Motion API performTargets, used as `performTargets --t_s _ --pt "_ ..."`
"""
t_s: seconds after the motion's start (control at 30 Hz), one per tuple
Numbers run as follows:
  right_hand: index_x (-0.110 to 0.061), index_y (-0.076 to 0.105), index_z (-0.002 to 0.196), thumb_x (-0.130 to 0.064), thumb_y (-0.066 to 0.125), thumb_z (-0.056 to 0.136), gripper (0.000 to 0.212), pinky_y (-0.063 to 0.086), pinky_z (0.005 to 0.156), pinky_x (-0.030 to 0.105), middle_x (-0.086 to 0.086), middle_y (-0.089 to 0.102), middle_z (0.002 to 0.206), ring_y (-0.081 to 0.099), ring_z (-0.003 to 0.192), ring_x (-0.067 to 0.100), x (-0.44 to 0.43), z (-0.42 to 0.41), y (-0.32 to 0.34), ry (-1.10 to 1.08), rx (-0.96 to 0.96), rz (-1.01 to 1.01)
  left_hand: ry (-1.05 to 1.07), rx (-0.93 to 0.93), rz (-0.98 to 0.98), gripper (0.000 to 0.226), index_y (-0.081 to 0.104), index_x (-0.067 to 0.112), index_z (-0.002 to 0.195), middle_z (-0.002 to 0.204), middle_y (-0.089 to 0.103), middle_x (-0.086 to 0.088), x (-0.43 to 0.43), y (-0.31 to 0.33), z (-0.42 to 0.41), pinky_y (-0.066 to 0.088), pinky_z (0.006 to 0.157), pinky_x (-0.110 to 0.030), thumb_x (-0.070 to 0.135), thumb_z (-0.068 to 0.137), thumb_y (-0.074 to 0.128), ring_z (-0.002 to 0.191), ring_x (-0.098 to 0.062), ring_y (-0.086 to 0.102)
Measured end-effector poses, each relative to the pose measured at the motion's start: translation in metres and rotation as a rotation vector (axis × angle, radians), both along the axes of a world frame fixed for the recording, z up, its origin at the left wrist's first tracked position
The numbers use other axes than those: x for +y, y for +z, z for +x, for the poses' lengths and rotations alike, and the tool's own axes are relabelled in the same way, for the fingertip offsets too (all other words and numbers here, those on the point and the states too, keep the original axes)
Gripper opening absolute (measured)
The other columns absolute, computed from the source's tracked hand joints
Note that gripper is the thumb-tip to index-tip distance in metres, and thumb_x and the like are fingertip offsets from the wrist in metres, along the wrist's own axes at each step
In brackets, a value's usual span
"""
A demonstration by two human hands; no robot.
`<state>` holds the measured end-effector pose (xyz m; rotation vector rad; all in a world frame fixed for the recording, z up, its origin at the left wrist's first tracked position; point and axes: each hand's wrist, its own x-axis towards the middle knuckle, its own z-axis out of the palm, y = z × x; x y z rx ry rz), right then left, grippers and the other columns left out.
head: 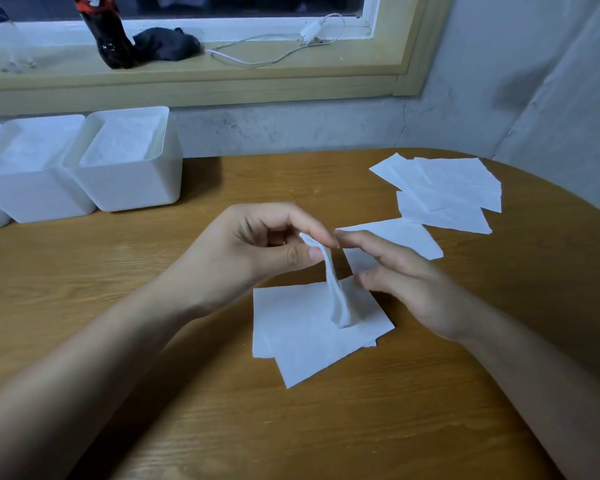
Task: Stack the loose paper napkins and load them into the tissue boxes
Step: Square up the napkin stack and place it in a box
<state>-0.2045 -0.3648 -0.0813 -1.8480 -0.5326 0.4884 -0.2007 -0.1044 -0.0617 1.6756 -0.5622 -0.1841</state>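
Observation:
My left hand [257, 244] pinches the top corner of a white paper napkin [336, 289] between thumb and forefinger, so it hangs edge-on above a small stack of napkins [302, 337] on the wooden table. My right hand [402, 275] is beside the hanging napkin with its fingers extended and touching it. Loose napkins [444, 192] lie spread at the far right, and one more napkin [406, 237] lies just behind my right hand. White tissue boxes [132, 188] stand at the back left, holding napkins.
The wooden table [222, 410] has a rounded right edge near a grey wall. On the window sill behind are a dark soda bottle [108, 36], a black cloth [167, 43] and a white charger with cable [309, 32].

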Motion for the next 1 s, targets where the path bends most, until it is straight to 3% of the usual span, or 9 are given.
performTargets --t_s 0.2,0.4,0.5,0.57,0.6,0.63,0.7,0.8,1.0 --pt "-0.004 0.062 0.115 -0.004 0.055 0.092 0.024 0.051 0.092 0.041 0.008 0.07 0.117 0.065 0.112 0.024 -0.009 0.005 -0.007 0.024 0.033 0.089 -0.06 -0.002 0.049 0.014 0.078 0.007 0.108 0.106 0.082 -0.008 0.004 0.007 -0.002 0.059 0.088 -0.028 0.004 0.096 0.07 0.103 -0.025 0.078" --pt "-0.014 0.065 0.105 -0.008 0.075 0.099 0.013 0.049 0.077 0.028 0.001 0.072 0.088 0.064 0.08 0.012 -0.023 0.014 -0.001 -0.134 0.012 0.04 -0.09 0.049 0.368 0.035 0.084 0.024 0.114 0.11 0.082 -0.003 0.018 0.012 0.003 0.058 0.104 -0.041 -0.003 0.102 0.066 0.11 -0.026 0.076" --pt "-0.021 0.073 0.104 -0.028 0.081 0.093 0.016 0.034 0.067 0.03 0.007 0.039 0.065 0.036 0.06 0.026 -0.026 0.017 0.002 -0.237 -0.039 -0.069 -0.13 0.106 0.491 0.045 0.085 0.029 0.114 0.112 0.081 -0.002 0.023 0.015 0.004 0.053 0.112 -0.046 -0.006 0.103 0.058 0.113 -0.026 0.073" --pt "-0.026 0.075 0.106 -0.04 0.084 0.088 0.025 0.037 0.072 0.038 0.021 0.027 0.07 0.032 0.067 0.041 -0.027 0.017 0.003 -0.226 0.018 -0.096 -0.179 0.14 0.542 0.04 0.085 0.028 0.113 0.107 0.081 0.001 0.024 0.018 0.003 0.053 0.104 -0.034 -0.001 0.102 0.061 0.106 -0.02 0.074" --pt "-0.026 0.076 0.107 -0.042 0.086 0.087 0.027 0.024 0.082 0.036 0.028 0.034 0.07 0.042 0.07 0.045 -0.027 0.017 0.003 -0.21 0.049 -0.096 -0.198 0.155 0.555 0.032 0.085 0.028 0.112 0.105 0.081 0.002 0.024 0.02 0.003 0.053 0.101 -0.029 0.006 0.104 0.064 0.103 -0.019 0.074" --pt "-0.026 0.077 0.107 -0.042 0.086 0.087 0.027 0.041 0.116 0.057 0.036 0.047 0.074 0.06 0.081 0.045 -0.027 0.016 0.003 -0.194 0.071 -0.095 -0.21 0.168 0.554 0.023 0.086 0.027 0.11 0.105 0.082 0.002 0.023 0.021 0.003 0.054 0.101 -0.03 0.015 0.105 0.067 0.103 -0.021 0.074" --pt "-0.022 0.077 0.107 -0.037 0.082 0.087 0.026 0.053 0.097 0.035 0.031 0.066 0.083 0.071 0.09 0.031 -0.027 0.015 0.003 -0.177 0.111 -0.073 -0.193 0.195 0.532 0.012 0.086 0.025 0.102 0.1 0.082 0.0 0.024 0.021 0.004 0.056 0.098 -0.035 0.031 0.099 0.076 0.097 -0.024 0.074" --pt "-0.018 0.078 0.108 -0.03 0.08 0.089 0.023 0.042 0.064 0.024 0.011 0.06 0.075 0.051 0.067 0.014 -0.025 0.015 0.002 -0.152 0.162 -0.061 -0.163 0.253 0.498 0.01 0.085 0.019 0.094 0.088 0.079 -0.004 0.024 0.018 0.007 0.054 0.08 -0.026 0.029 0.091 0.084 0.078 -0.017 0.067" --pt "-0.021 0.076 0.107 -0.026 0.08 0.094 0.014 0.044 0.06 0.027 0.018 0.074 0.085 0.054 0.069 0.017 -0.02 0.015 -0.006 -0.187 0.17 -0.125 -0.148 0.341 0.597 0.018 0.08 0.025 0.1 0.075 0.071 -0.004 0.022 0.008 0.009 0.049 0.081 -0.029 0.033 0.087 0.089 0.069 -0.013 0.062"
